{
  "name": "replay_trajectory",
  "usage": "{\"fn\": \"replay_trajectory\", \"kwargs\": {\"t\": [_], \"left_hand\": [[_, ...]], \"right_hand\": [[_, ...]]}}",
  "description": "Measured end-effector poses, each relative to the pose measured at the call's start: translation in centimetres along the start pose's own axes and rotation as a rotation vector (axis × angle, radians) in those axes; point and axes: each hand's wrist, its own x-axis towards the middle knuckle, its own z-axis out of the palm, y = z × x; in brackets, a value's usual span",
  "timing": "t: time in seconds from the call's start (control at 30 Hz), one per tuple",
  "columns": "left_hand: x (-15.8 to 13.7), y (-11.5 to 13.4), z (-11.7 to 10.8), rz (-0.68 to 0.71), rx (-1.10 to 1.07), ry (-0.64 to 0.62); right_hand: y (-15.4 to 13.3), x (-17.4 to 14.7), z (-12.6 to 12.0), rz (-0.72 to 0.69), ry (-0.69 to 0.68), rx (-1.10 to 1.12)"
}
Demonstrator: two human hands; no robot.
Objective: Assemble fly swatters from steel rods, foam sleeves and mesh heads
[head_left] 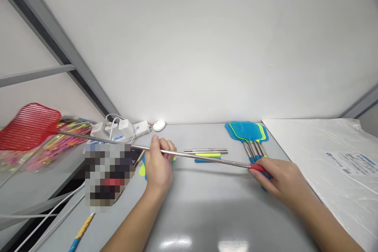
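A fly swatter (pixel 203 158) with a red slatted head, a long thin metal shaft and a red handle stretches across the view, its head far to the left. My right hand (pixel 280 177) is closed around the red handle. My left hand (pixel 159 163) grips the metal shaft near its middle, fingers curled and thumb up. Beneath the shaft lie metal rods (pixel 205 151), a yellow-green handle (pixel 208 155) and a blue handle (pixel 206 160). Blue and yellow-green pieces (pixel 143 169) are partly hidden behind my left hand.
Several blue and yellow-green fly swatters (pixel 248 132) lie stacked beyond my right hand. White wrapped sheeting (pixel 319 145) covers the right side. Left are a power strip (pixel 118 138) with chargers, a blurred-out device (pixel 108 181), cables and a bag of colourful pieces (pixel 71 138). A wall stands behind.
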Motion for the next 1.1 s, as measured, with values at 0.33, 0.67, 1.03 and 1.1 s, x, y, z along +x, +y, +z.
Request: {"fn": "replay_trajectory", "kwargs": {"t": [0.33, 0.67, 1.03, 1.1], "left_hand": [[-3.2, -3.1, 0.7, -0.206, 0.095, -0.224], [-4.9, -4.0, 1.4, -0.272, 0.209, -0.24], [-5.5, -3.5, 1.4, -0.311, 0.251, -0.465], [-4.3, -3.2, 1.1, -0.239, 0.118, -0.314]], "right_hand": [[1.1, -0.5, 0.2, -0.056, 0.052, -0.123], [-1.9, -0.1, 1.0, -0.076, 0.105, -0.178], [-2.8, -0.1, 1.3, -0.044, 0.076, -0.042], [-2.0, -0.2, 1.1, -0.028, 0.084, -0.063]]}}
